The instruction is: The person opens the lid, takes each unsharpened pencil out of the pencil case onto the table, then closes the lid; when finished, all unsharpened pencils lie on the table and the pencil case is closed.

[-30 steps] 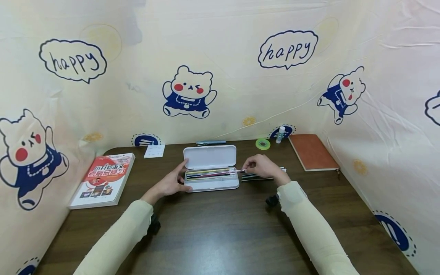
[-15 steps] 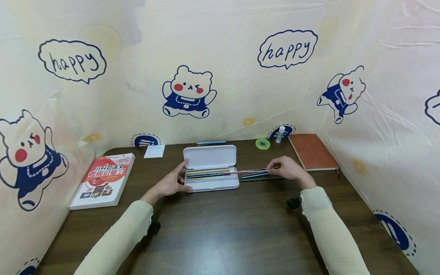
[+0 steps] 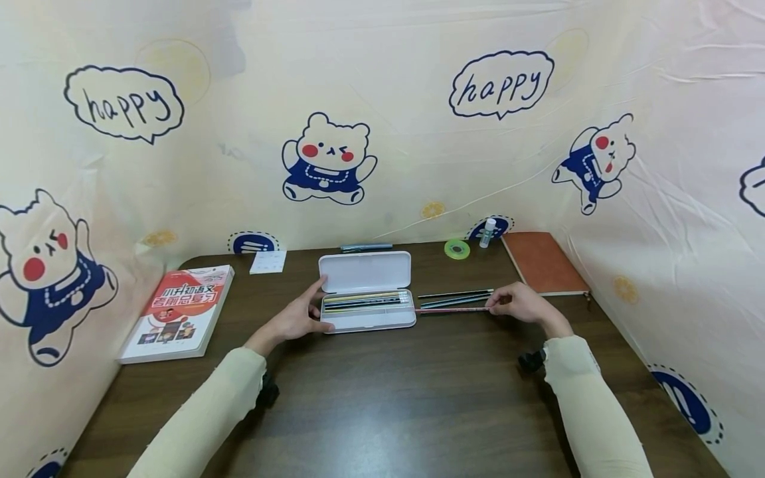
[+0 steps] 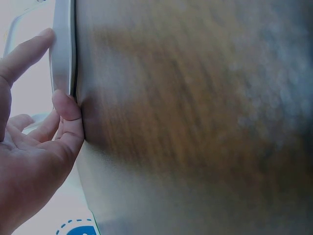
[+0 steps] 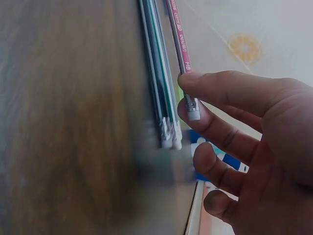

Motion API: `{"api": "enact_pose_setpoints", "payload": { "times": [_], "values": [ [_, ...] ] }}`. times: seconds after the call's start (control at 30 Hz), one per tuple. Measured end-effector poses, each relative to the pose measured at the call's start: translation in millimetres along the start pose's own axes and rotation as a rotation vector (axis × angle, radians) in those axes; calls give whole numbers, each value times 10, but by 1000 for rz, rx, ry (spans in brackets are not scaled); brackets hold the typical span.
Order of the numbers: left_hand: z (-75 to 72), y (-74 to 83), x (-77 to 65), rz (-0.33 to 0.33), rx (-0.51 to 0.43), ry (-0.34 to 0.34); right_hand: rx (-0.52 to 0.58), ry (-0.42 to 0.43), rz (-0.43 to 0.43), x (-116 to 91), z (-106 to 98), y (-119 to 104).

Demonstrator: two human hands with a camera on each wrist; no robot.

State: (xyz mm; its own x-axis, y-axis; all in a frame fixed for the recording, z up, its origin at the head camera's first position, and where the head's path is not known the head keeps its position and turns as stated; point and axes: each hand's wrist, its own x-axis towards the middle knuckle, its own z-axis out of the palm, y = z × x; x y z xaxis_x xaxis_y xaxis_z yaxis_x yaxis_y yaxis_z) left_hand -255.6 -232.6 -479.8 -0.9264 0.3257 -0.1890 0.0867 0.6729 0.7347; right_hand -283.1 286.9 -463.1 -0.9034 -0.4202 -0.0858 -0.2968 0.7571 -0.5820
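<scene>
At the left end of an open white pencil case [image 3: 373, 321], my left hand [image 3: 291, 320] holds it, thumb at the front corner and a finger by the raised lid [image 3: 366, 273]. Several pencils [image 3: 361, 301] lie inside the case. My right hand [image 3: 528, 308] pinches a pink pencil [image 5: 179, 39] near its white eraser end, between thumb and index finger. That pencil lies level, its far end reaching the case's right edge. Dark and green pencils [image 5: 159, 73] rest on the table just beside it.
A thick red-and-white book [image 3: 179, 312] lies at left, a white paper [image 3: 268, 262] behind it. Pens [image 3: 366, 247] sit behind the case. Green tape [image 3: 457, 249], a glue stick [image 3: 487, 234] and a brown notebook [image 3: 546, 263] are at the back right. Printed cloth hangs around the table.
My right hand has moved right and slightly toward me, drawing the pink pencil out of the case and over the table. The left hand has stayed on the case.
</scene>
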Motion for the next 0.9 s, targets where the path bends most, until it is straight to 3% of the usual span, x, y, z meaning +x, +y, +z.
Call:
{"api": "enact_pose_setpoints", "payload": {
  "times": [0.27, 0.47, 0.9],
  "values": [
    [-3, 7, -2, -4, 4, 1, 3, 0, 9, -13, 68, 84],
    [-4, 3, -4, -15, 5, 1, -38, 47, 31, 19, 91, 41],
    [-6, 16, -11, -13, 4, 1, -19, 34, 62, 52, 65, -31]
  ]
}}
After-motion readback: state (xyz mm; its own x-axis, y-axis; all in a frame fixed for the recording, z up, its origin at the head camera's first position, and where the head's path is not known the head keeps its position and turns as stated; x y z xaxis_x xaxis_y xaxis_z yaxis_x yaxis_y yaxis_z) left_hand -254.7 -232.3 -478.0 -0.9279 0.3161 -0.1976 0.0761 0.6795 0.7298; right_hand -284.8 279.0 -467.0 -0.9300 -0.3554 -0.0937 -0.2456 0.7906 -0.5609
